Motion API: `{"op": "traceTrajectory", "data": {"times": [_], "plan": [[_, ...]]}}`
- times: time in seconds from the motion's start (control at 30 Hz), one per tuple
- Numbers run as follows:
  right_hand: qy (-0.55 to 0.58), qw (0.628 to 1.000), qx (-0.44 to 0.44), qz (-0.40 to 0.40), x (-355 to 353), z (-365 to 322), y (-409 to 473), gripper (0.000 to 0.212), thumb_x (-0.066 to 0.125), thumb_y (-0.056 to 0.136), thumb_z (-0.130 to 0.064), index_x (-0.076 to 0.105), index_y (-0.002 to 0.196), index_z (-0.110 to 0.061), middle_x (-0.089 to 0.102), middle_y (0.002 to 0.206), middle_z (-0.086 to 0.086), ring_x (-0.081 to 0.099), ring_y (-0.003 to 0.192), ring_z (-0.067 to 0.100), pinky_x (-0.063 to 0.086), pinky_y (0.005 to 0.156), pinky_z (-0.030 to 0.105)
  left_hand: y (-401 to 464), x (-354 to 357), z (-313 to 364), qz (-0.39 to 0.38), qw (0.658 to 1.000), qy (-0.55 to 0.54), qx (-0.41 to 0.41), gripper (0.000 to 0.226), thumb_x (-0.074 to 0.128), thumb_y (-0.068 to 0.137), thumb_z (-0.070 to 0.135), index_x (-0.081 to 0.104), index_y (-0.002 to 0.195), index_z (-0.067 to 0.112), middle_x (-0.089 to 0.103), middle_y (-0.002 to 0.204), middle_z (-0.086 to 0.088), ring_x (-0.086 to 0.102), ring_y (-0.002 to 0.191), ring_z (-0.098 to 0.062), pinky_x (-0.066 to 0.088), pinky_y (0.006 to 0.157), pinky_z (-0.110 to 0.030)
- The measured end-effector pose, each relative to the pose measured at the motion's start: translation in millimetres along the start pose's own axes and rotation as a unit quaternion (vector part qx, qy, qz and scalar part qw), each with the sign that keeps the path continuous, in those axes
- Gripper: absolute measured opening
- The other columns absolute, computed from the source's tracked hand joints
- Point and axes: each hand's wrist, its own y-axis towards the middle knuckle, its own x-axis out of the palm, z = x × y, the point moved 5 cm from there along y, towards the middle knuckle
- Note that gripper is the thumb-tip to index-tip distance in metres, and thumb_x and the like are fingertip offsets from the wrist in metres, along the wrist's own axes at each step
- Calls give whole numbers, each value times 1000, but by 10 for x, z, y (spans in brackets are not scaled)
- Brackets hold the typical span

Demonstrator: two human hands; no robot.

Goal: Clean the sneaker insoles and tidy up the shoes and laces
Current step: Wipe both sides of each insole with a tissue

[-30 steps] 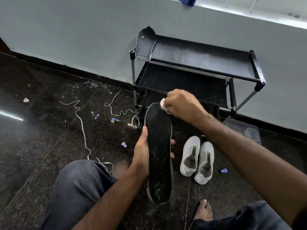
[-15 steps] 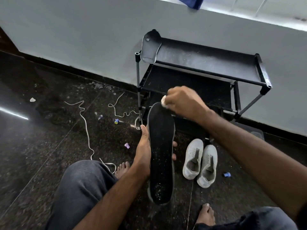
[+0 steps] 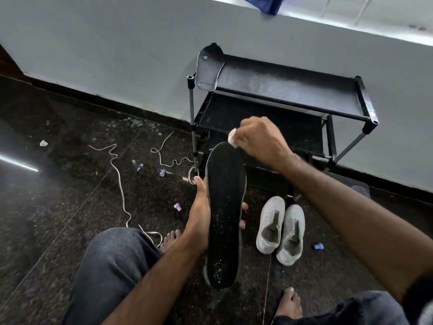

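Observation:
My left hand [image 3: 199, 219] grips a long black insole [image 3: 225, 212] around its middle and holds it upright in front of me; white specks dot its lower part. At the insole's top end, my right hand [image 3: 260, 139] pinches a small white wad [image 3: 232, 137] against the edge. A second insole [image 3: 208, 66] leans on the left end of the black shoe rack [image 3: 293, 87]. Two white sneakers [image 3: 281, 228] without laces stand side by side on the floor, right of the held insole. White laces [image 3: 119, 179] lie loose on the dark floor to the left.
Small coloured caps [image 3: 162, 172] and bits lie scattered on the dark speckled floor, one blue piece [image 3: 318, 246] right of the sneakers. My knees and bare feet [image 3: 288, 303] frame the bottom. A grey wall runs behind the rack, with a blue cloth [image 3: 267, 4] on its ledge.
My right hand with the white wad stays at the insole's top end, shifted only slightly. The left hand keeps its grip. The camera has tilted a little.

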Motion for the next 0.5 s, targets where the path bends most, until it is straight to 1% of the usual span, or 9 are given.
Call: {"op": "traceTrajectory", "data": {"times": [0.07,0.1,0.23,0.3,0.33,0.37,0.4,0.43,0.5], "plan": [[51,991,110,62,-140,126,-11,11,71,89,-18,81,91,-22,66,79,-7,62,75,12,52,71,29,9,-24,-9,0,1000,9,-11,95,28,82,80,47,147,13,67,104,-21,66,74,-29,54,54,-39],[84,988,115,64,-170,53,-48,11,72,90,-19,81,94,-22,67,82,-9,61,76,8,49,72,23,8,-26,2,4,1000,17,-14,97,27,80,81,51,144,12,68,101,-22,65,71,-31,54,55,-38],[128,989,-7,-78,-13,-580,-337,9,72,91,-22,79,93,-27,66,87,-15,58,79,-1,47,72,15,25,1,-10,14,998,65,-17,92,20,80,83,68,126,19,70,89,-23,62,61,-32,54,58,-37],[104,990,-38,-86,113,-619,-366,9,73,88,-21,79,89,-28,65,84,-14,58,76,0,45,69,17,16,27,-7,16,998,61,-5,88,20,84,82,73,117,20,69,94,-22,63,65,-31,52,59,-35],[77,994,-38,-70,162,-529,-302,10,73,87,-19,79,86,-26,66,82,-12,59,75,3,46,69,21,13,38,9,18,999,46,4,85,23,84,81,69,125,22,68,101,-22,63,68,-30,52,57,-36],[43,998,-22,-46,182,-395,-202,11,72,86,-17,79,84,-25,67,80,-9,62,75,8,47,71,25,2,48,28,17,999,27,10,84,27,84,80,61,135,24,67,107,-22,64,71,-29,52,54,-36],[13,1000,16,-19,158,-240,-106,12,71,85,-17,79,82,-24,68,80,-7,65,76,13,48,73,30,-9,55,30,13,1000,13,9,85,29,84,79,54,142,23,65,107,-21,64,72,-28,52,53,-36],[1,997,74,4,95,-67,-34,13,70,84,-18,80,82,-26,69,80,-7,67,78,16,47,74,31,-29,64,26,9,1000,10,-1,89,28,84,80,53,143,18,65,102,-20,63,71,-28,53,52,-36],[21,984,168,62,-65,156,-16,11,71,85,-21,80,84,-28,67,79,-11,65,77,11,45,72,27,-50,39,23,11,999,26,-22,95,22,85,81,67,127,9,66,91,-19,63,65,-29,55,55,-36]]}}
